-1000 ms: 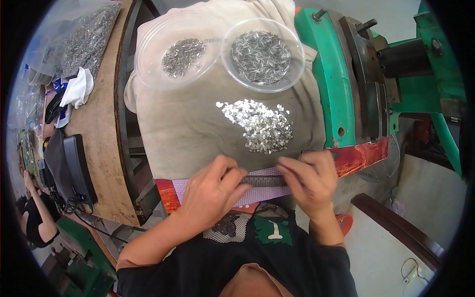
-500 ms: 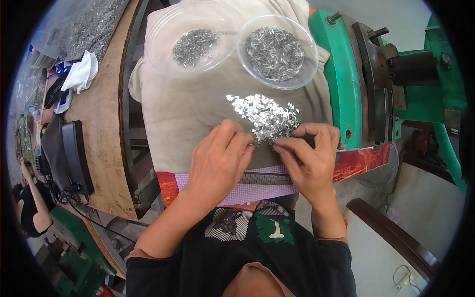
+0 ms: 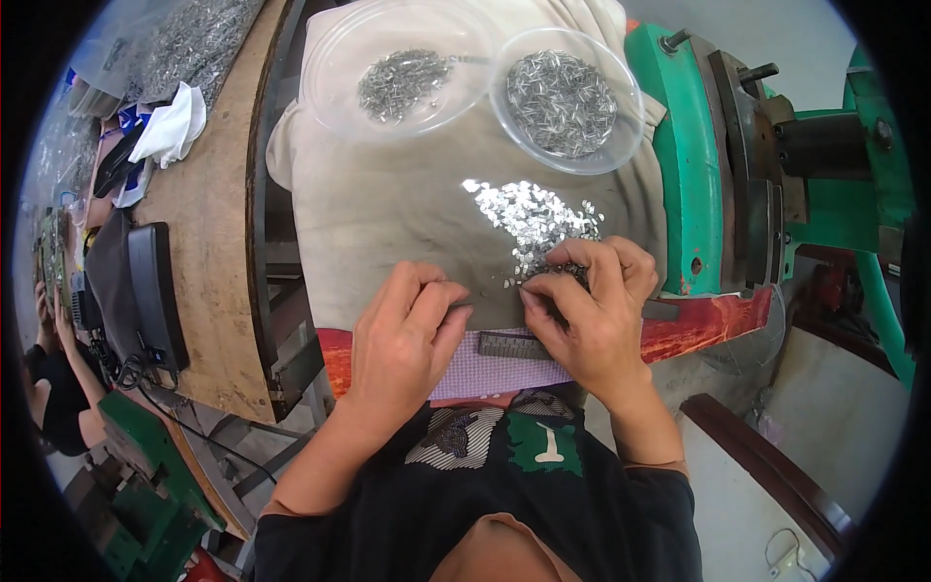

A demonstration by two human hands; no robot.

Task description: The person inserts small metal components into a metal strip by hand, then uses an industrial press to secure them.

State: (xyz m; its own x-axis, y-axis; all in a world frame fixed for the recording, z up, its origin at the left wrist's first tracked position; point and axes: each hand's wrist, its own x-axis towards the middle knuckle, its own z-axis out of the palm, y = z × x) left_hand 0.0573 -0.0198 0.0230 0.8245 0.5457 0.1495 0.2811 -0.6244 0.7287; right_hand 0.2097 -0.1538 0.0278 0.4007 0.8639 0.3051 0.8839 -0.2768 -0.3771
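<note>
The heap of small shiny metal pieces (image 3: 531, 218) lies on the grey cloth (image 3: 388, 204) just beyond the right hand (image 3: 587, 310), whose curled fingertips reach its near edge and pinch a few pieces, while the left hand (image 3: 407, 339) sits farther off to the left, fingers bent down against the cloth; whether it holds anything cannot be told. Under both hands a dark flat bar (image 3: 514, 344) runs left to right across a lilac strip (image 3: 495, 373), nearer the person than the heap.
</note>
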